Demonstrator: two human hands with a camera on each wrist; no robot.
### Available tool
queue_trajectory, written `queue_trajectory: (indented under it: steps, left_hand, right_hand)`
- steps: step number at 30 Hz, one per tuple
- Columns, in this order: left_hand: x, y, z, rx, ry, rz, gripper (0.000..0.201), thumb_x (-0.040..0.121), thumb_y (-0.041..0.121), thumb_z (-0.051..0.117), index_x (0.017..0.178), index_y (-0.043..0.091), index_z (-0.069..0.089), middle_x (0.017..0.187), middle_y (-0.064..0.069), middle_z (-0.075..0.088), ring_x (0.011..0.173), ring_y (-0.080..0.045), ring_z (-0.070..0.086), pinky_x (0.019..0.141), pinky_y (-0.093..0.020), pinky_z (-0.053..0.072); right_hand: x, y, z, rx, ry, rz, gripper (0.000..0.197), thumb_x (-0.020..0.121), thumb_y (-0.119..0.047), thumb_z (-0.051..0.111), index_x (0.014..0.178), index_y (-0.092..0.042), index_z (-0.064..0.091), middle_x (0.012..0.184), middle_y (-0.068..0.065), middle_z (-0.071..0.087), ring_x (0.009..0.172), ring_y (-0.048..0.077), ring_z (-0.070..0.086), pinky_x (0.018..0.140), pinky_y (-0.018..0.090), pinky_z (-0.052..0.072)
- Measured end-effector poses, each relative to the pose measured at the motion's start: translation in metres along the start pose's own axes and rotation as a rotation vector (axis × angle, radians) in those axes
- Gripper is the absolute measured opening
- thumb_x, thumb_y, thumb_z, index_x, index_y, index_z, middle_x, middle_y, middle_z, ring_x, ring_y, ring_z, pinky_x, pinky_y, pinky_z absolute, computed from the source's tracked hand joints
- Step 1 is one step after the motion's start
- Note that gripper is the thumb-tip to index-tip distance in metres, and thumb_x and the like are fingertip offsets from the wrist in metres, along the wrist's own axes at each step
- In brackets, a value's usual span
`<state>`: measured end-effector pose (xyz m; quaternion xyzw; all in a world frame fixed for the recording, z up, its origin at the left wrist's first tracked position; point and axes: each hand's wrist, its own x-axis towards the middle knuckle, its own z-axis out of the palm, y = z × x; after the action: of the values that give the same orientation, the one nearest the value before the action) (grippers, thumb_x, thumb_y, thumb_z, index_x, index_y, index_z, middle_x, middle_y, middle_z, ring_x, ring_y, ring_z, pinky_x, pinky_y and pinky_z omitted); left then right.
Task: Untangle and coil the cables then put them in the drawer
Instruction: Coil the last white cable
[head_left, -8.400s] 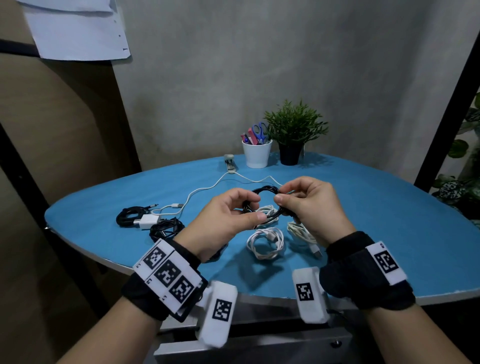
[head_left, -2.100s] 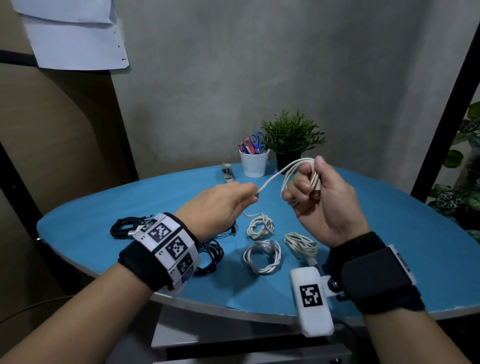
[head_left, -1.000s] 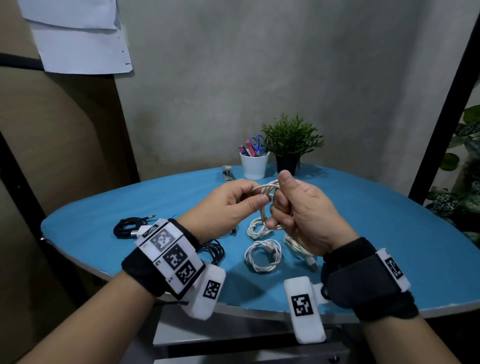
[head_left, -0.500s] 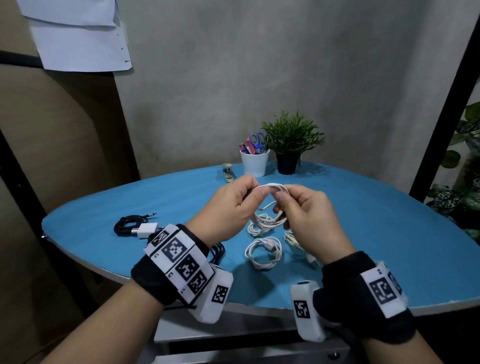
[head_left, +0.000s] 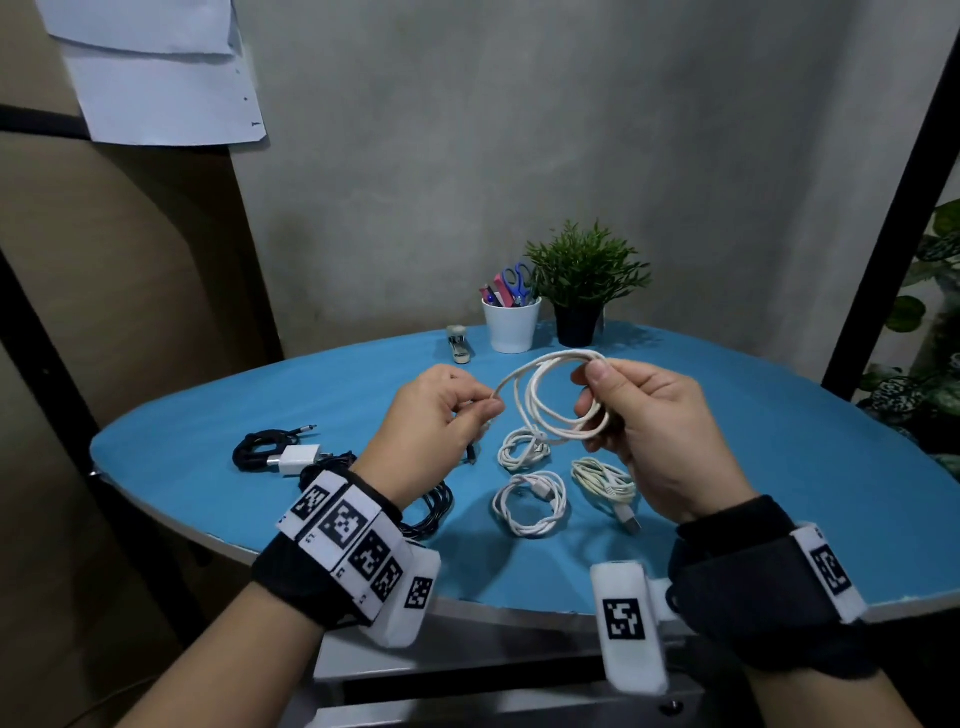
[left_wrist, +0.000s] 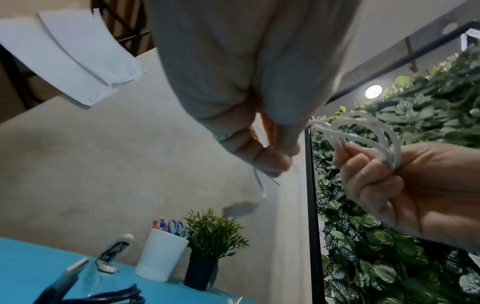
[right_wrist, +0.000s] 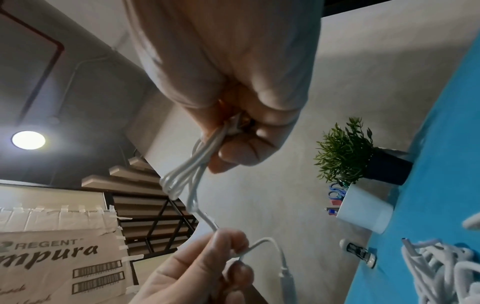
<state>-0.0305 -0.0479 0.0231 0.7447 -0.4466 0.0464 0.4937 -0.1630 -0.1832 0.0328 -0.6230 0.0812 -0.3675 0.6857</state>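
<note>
My hands have drawn apart since a moment ago. Head view: my right hand (head_left: 654, 431) grips one looped white cable (head_left: 545, 395) above the counter (head_left: 753, 467); my left hand (head_left: 436, 426) pinches its end. Three white coils (head_left: 530, 504) lie below. Left wrist: same pinch. Right wrist: loops clamped.

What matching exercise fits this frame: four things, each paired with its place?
Things:
1. white cable loops
2. charger plug
3. scissors
4. stapler

Places:
A. standing in the white cup
B. on the table just left of the cup
C. held in the right hand, free end pinched by the left hand
D. lying by the black cable at the table's left

Pairs: 1-C, 2-D, 3-A, 4-B
</note>
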Motion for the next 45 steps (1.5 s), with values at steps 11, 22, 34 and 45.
queue_trajectory:
  steps: [11,22,34,45]
  left_hand:
    - [-0.007,0.019,0.013,-0.963,0.122,-0.356,0.009,0.088,0.003,0.055,0.083,-0.001,0.062,0.067,-0.006,0.07,0.063,-0.012,0.067,0.063,-0.02,0.056]
    - [-0.009,0.029,0.017,-1.036,-0.198,-0.507,0.018,0.076,0.033,0.061,0.074,0.016,0.068,0.063,0.002,0.064,0.066,-0.012,0.061,0.062,-0.021,0.051]
    - [-0.009,0.026,0.022,-0.82,-0.294,-0.519,0.022,0.083,-0.001,0.062,0.064,0.011,0.06,0.081,-0.017,0.063,0.076,-0.026,0.061,0.081,-0.037,0.051]
    - [-0.008,0.015,0.029,-0.551,0.066,-0.464,0.038,0.067,0.009,0.073,0.083,0.018,0.04,0.079,-0.004,0.05,0.064,-0.015,0.055,0.058,-0.027,0.049]
  right_hand:
    - [-0.001,0.013,0.006,-0.122,-0.061,0.055,0.02,0.092,-0.013,0.054,0.078,-0.008,0.067,0.058,0.005,0.058,0.045,0.01,0.049,0.042,0.02,0.037]
    - [0.006,0.026,0.004,-0.322,0.02,-0.053,0.02,0.09,-0.014,0.06,0.073,-0.017,0.07,0.058,0.002,0.059,0.04,-0.002,0.043,0.044,0.012,0.034]
    - [0.003,0.026,0.01,-0.332,0.022,-0.067,0.023,0.09,-0.011,0.059,0.07,-0.017,0.07,0.054,0.0,0.057,0.044,0.007,0.05,0.043,0.023,0.045]
    - [0.003,0.028,0.011,-0.358,0.064,-0.105,0.025,0.089,-0.014,0.062,0.068,-0.026,0.069,0.055,-0.004,0.058,0.045,0.007,0.049,0.049,0.03,0.047]
